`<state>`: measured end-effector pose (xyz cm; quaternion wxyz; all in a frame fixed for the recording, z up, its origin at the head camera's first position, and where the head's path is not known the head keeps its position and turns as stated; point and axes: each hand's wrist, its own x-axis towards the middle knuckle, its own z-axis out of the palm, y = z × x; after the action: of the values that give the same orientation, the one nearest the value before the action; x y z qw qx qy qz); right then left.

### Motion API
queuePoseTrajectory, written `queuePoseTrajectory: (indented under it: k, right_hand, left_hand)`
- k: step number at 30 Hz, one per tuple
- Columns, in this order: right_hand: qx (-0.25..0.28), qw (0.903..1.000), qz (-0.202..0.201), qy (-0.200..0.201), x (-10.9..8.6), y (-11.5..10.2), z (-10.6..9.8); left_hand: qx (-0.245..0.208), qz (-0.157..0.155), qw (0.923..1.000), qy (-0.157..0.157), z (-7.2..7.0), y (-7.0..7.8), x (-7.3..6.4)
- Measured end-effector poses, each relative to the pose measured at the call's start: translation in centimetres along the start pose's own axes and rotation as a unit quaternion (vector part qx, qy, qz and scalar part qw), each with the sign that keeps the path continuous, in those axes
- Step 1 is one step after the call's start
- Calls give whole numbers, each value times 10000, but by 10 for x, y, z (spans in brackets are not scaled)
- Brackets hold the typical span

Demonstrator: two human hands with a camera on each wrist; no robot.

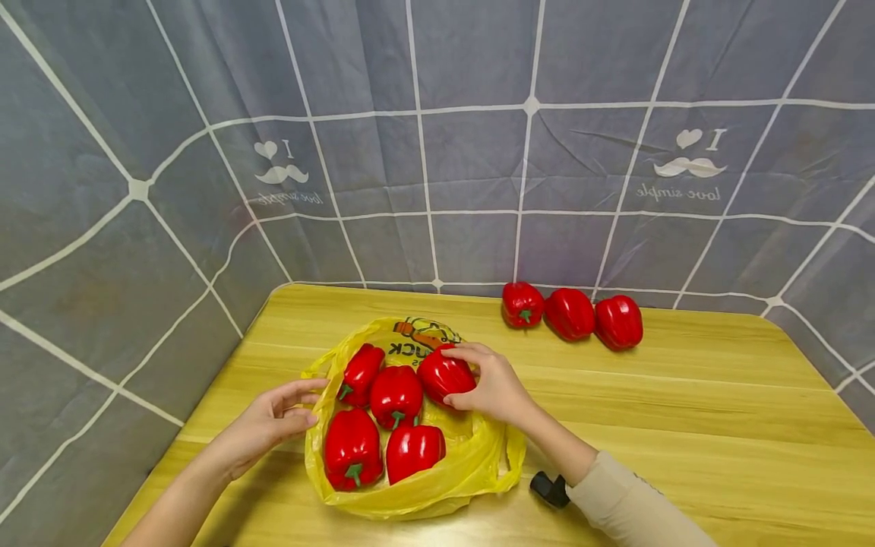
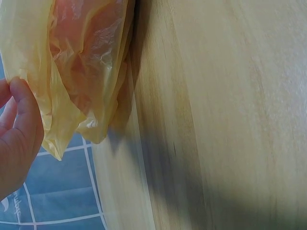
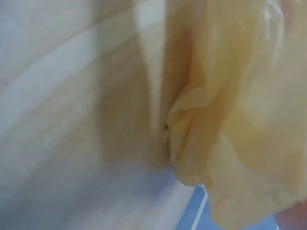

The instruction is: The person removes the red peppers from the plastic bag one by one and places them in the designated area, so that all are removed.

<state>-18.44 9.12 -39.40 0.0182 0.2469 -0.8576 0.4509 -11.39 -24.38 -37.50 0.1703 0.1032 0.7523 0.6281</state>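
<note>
The step in hand looks like handling one pepper at the bag's mouth. The right hand (image 1: pixel 495 384) grips that red pepper (image 1: pixel 444 377) at the bag's right side, thumb on the near side and fingers over the far side. The left hand (image 1: pixel 272 424) pinches the rim of the yellow bag (image 1: pixel 410 504) at its left. That pinch is best kept light but steady, since thin plastic would probably fold inward if let go. The pepper looks smooth and glossy, so a wide hold round its body should serve better than fingertips alone; its path should clear the loose rim and the handle loop (image 1: pixel 514 456) on the right.

The bag sits on the counter (image 1: pixel 690 410), mouth upward and wide. Besides the gripped pepper it holds four more — a far-left one (image 1: pixel 363 374), a middle one (image 1: pixel 396 395), a near-left one (image 1: pixel 353 448) and a near-right one (image 1: pixel 414 451). They lie close together, so setting anything down there calls for a gentle touch. Three peppers lie outside the bag at the counter's far edge — left (image 1: pixel 522 304), centre (image 1: pixel 570 313) and right (image 1: pixel 618 322).
</note>
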Motion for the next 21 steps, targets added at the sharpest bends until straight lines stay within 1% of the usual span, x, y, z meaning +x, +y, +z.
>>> queuePoseTrajectory:
  k: [11,16,21]
  right_hand:
    - [311,9994,-134,-82,2,-6,-11]
    - [521,9986,-44,-82,3,-12,-20]
    - [899,9958,78,-131,4,-17,-29]
  left_hand:
    - [27,14,10000,31,1,0,0]
    - [-27,13,10000,39,0,-1,0]
    - [-26,0,10000,34,0,0,0]
